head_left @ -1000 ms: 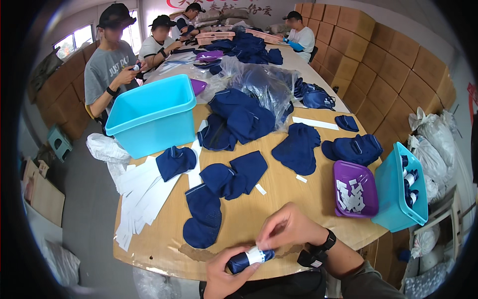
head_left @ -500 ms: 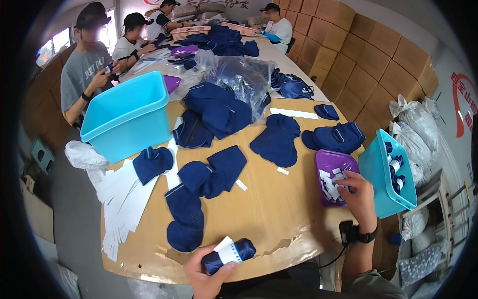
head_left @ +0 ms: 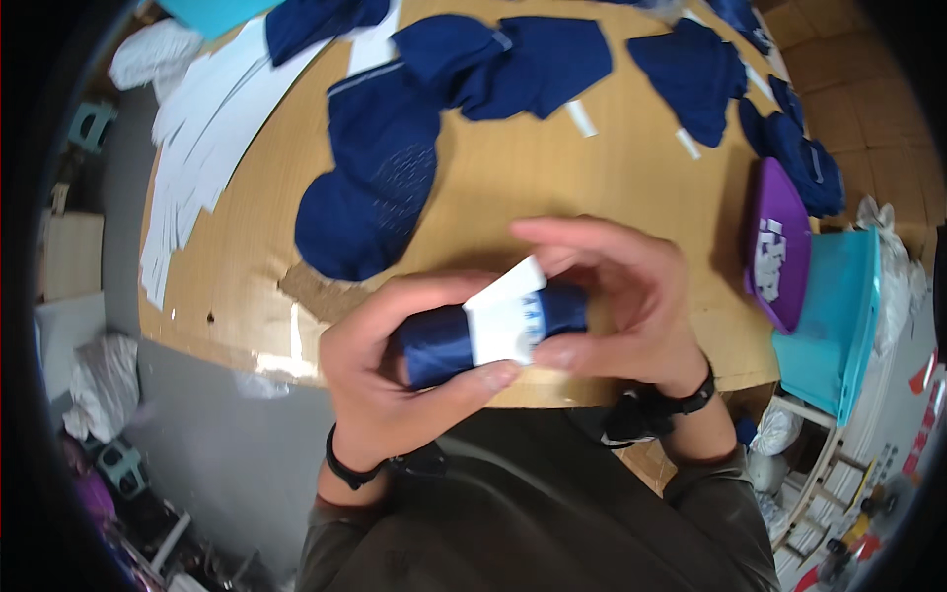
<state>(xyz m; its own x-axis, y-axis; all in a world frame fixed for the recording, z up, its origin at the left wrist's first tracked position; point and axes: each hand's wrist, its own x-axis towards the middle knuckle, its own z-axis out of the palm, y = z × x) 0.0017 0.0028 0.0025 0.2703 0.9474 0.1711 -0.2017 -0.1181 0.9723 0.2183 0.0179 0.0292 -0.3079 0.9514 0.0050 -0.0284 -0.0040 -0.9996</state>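
A rolled navy cloth bundle [head_left: 441, 345] with a white paper band [head_left: 503, 321] around its middle is held above the near table edge. My left hand [head_left: 380, 355] wraps its left end, the thumb on the band's lower edge. My right hand [head_left: 631, 306] curves around the right end. Its thumb presses by the band, and its index finger stretches out above the roll. One end of the band stands up loose. Whether a small slip is between my right fingers, I cannot tell. Beyond the hands lies a navy cloth piece [head_left: 370, 187] with a dotted patch.
Long white paper strips [head_left: 212, 128] fan out at the left. More navy cloth pieces [head_left: 557, 64] lie farther back, with a small white slip [head_left: 582, 118] beside them. At the right are a purple basket [head_left: 799, 252] of white slips and a turquoise bin [head_left: 838, 326].
My right hand has left the purple basket and come to the bundle. My left hand has brought the bundle up and closer. The view has tilted down toward my body.
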